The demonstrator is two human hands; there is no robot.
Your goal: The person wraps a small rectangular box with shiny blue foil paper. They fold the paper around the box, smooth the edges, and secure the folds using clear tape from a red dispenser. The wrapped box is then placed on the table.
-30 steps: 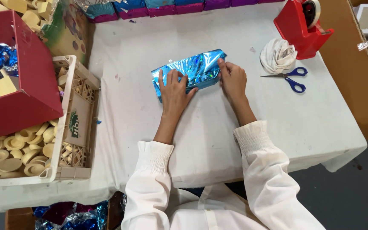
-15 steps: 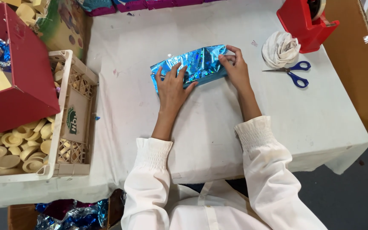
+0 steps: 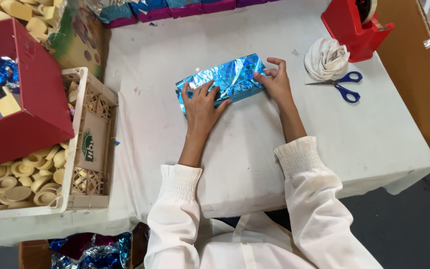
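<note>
A box wrapped in shiny blue foil lies on the white-covered table. My left hand rests flat on its left part, fingers spread over the foil. My right hand pinches the foil at the box's right end, thumb and fingers pressing the fold. Both sleeves are white.
A red tape dispenser stands at the back right, with a white rag and blue-handled scissors beside it. At the left, a beige crate holds several tan foam rings, and a red box sits over it. Wrapped boxes line the far edge.
My right hand has shifted along the box's right end, working the foil fold. My left hand stays pressed on the box. The view has drifted slightly.
</note>
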